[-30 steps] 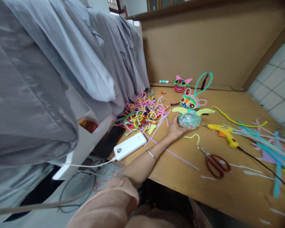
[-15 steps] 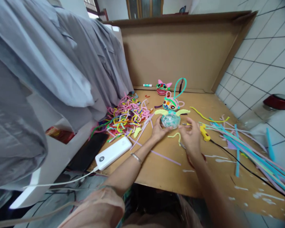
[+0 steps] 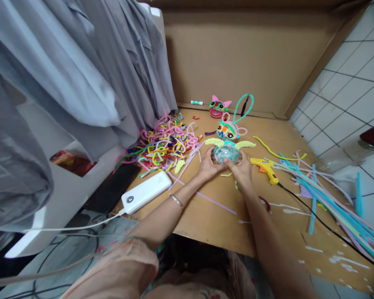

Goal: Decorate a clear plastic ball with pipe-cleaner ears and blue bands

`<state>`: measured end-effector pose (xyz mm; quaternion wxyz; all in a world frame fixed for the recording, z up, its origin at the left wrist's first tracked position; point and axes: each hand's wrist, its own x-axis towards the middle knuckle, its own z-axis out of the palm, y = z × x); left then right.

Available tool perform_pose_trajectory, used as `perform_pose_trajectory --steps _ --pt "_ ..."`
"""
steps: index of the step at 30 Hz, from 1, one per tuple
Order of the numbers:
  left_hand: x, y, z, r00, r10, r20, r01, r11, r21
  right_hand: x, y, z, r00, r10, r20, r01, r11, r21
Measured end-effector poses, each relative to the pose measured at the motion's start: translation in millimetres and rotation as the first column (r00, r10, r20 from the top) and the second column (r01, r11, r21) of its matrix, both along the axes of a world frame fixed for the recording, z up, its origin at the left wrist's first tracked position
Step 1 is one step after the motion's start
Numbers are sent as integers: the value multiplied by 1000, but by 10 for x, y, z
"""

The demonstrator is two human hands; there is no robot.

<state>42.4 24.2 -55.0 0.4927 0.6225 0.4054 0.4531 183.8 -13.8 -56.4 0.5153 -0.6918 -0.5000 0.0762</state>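
Observation:
Between my two hands is a rounded, clear and teal turtle-like craft figure [image 3: 227, 154] with pale yellow fuzzy flippers spread out at its far side. My left hand [image 3: 209, 166] grips its left side, thumb along the near edge. My right hand [image 3: 242, 169] closes on the right side, with its thumb on the near top. Just right of that hand lies a yellow hot glue gun [image 3: 265, 167]. Beyond the figure sits a colourful craft head [image 3: 228, 130] with pink ear loops and a teal hanging loop. Dark red scissor handles [image 3: 265, 203] show partly behind my right forearm.
At left, a heap of pipe-cleaner scraps [image 3: 166, 143] lies by a white power bank [image 3: 147, 192] and a black phone [image 3: 114, 189]. Long pipe cleaners [image 3: 333, 199] and the glue gun's cord [image 3: 308, 211] spread to the right. A pink-eared craft head [image 3: 217, 107] stands near the cardboard wall [image 3: 230, 58].
My right hand has moved from beside the glue gun onto the turtle figure and now grips its right side. The view has tilted down a little.

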Motion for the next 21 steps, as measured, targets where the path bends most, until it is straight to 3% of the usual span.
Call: perform_pose_trajectory --steps 5,17,21 --pt "-25 6 34 998 38 40 -38 999 6 -33 -28 36 997 -6 -74 3 999 -45" --pt "-22 -10 53 998 46 40 -45 999 -19 -70 -80 7 998 -15 -56 17 999 30" --pt "-21 -26 59 997 64 44 -64 998 -11 -58 -70 -39 996 39 -80 -35 998 56"
